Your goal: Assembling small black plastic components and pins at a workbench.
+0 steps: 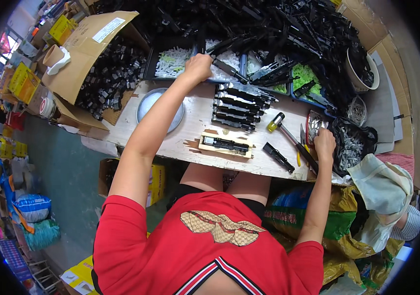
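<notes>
My left hand (200, 68) reaches to the far trays, its fingers closed at the rim of one with small white plastic pieces (225, 64); its fingertips are partly hidden. On the right, my right hand (324, 143) bends its fingers down at a small bag of shiny metal parts (314, 125), and what they pinch is hidden. Between my hands, a long black mechanism (225, 144) lies in a cream-coloured holder (242, 154). A similar loose black part (279, 157) is to its right. Near my right hand lie a hammer (293, 139) and yellow-handled pliers (298, 158).
Several black assemblies (239, 107) lie in a stacked row beyond the holder. A round metal dish (146, 107) sits left of them. A cardboard box (84, 51) of dark parts stands left; black parts (288, 29) heap behind the trays. A black bag (352, 145) lies right.
</notes>
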